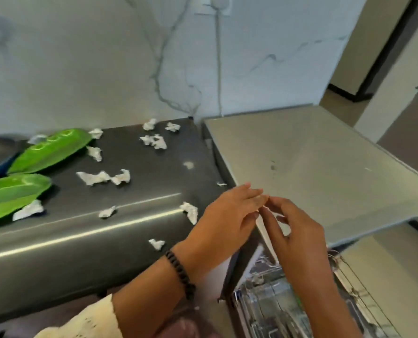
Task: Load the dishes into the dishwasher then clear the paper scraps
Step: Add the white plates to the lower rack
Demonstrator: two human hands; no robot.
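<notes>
**Inspector:** At inspection, both hands were over the corner where the dark counter met the lighter steel surface. The left hand had its fingers straight and close together, holding nothing. The right hand had its fingers loosely spread, likewise empty. The fingertips of the two nearly met.

**Clerk:** And the dishes?

**Inspector:** Two green leaf-shaped plates lay at the counter's left end, well apart from the hands. The dishwasher rack stood pulled out below the right forearm; I could not tell what it held. Paper scraps were scattered across the counter, one just beside the left hand.

**Clerk:** Recommendation?

**Inspector:** In my judgement, loading was not finished. The left hand should reach for the plates first, gripping each by its rim, and stand them upright between the rack's wires. One scrap appeared to touch the nearer plate; lift that plate straight up. Scraps come afterwards, swept toward the front edge into a cupped palm.
</notes>
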